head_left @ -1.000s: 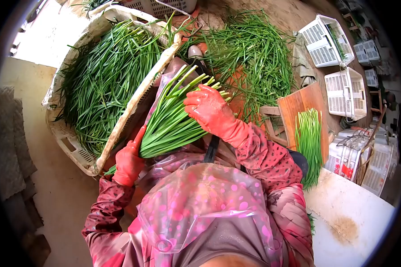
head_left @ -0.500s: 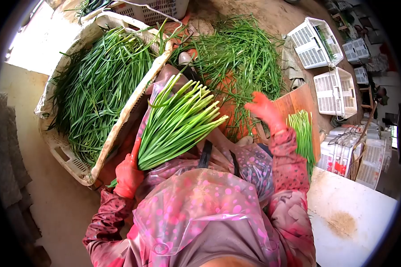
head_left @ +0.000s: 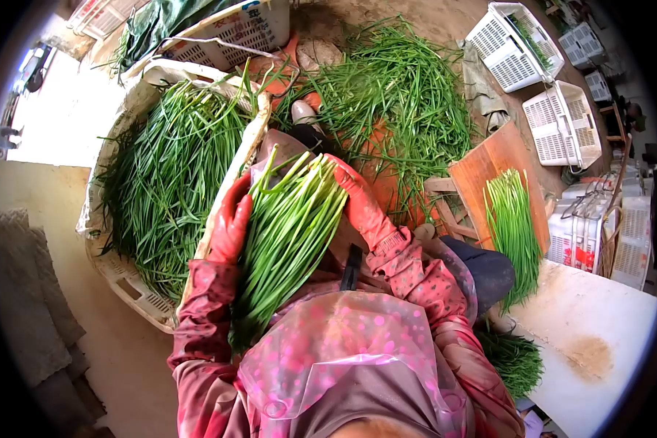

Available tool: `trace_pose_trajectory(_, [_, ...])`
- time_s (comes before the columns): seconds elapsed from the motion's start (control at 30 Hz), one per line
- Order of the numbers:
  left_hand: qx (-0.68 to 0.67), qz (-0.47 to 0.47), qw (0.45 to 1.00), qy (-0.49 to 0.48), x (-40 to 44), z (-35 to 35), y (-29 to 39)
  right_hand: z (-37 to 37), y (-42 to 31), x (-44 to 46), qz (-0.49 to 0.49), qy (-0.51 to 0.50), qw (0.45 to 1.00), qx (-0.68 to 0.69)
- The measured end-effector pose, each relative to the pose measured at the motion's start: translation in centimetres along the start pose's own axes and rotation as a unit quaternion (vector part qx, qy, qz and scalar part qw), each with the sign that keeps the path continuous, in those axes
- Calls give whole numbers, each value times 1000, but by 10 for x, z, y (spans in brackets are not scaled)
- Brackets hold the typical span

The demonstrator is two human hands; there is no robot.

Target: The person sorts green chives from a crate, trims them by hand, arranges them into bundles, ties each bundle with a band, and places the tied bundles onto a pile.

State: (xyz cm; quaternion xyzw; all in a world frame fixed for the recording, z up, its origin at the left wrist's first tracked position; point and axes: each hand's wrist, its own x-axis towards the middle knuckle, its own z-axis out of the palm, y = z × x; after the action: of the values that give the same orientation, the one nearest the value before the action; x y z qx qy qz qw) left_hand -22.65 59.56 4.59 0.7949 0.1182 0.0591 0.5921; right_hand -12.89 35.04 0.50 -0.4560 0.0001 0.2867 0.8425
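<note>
A loose bunch of long green stalks (head_left: 288, 233) with pale ends lies across my lap, its pale ends pointing away from me. My left hand (head_left: 230, 223), in a red glove, presses against the bunch's left side. On the opposite side, near the pale ends, my right hand (head_left: 358, 201) in a matching glove closes around the edge of the stalks. The bunch is held between both hands. Close by on the left, a large white basket (head_left: 128, 281) is full of similar greens (head_left: 171, 182).
Scattered greens (head_left: 409, 95) cover the floor ahead. A wooden board (head_left: 493, 157) on the right bears a neat bunch (head_left: 511, 233), beside a white slab (head_left: 591, 328). White crates (head_left: 562, 128) stand farther right. Another bunch (head_left: 515, 358) lies beneath the slab's near edge.
My right hand has swung back from the right to the bunch. My left hand has moved up along its left side. The bunch is now more upright and narrower.
</note>
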Motion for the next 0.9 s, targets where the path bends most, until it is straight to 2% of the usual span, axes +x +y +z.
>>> trace_pose_trajectory(0.03, [12,33,999,23,5,16,1,0,-1,5,-2,2,1000,0])
trace_pose_trajectory(0.1, [52,27,996,65,4,33,-2,-1,-7,12,-27,-15,997,-71])
trace_pose_trajectory(0.17, [15,18,995,94,-5,41,12,24,-35,5,-15,-40,999,-30])
trace_pose_trajectory(0.2, [96,50,991,79,-12,42,26,30,-39,4,-22,-54,998,-14])
trace_pose_trajectory(0.3, [277,148,942,119,-17,49,48,39,-42,9,-22,-73,997,-23])
trace_pose_trajectory(0.4, [316,205,920,109,-21,57,55,48,-54,16,-31,-118,988,-97])
trace_pose_trajectory(0.5, [339,216,910,104,-21,59,63,53,-65,14,20,-178,983,-33])
trace_pose_trajectory(0.6, [357,215,906,80,-21,60,67,62,-71,8,11,-149,985,-85])
trace_pose_trajectory(0.63, [356,215,906,78,-21,61,68,63,-71,6,17,-137,983,-120])
trace_pose_trajectory(0.77, [313,214,924,41,-24,60,77,59,-62,-1,30,-25,999,-8])
trace_pose_trajectory(0.83, [207,124,970,-32,-32,53,89,50,-74,1,-3,-19,1000,-8])
trace_pose_trajectory(0.87, [167,107,978,-70,-34,44,90,51,-92,1,-31,-11,999,-16])
trace_pose_trajectory(0.9, [108,48,986,-121,-37,33,96,50,-117,2,-61,-3,998,-25])
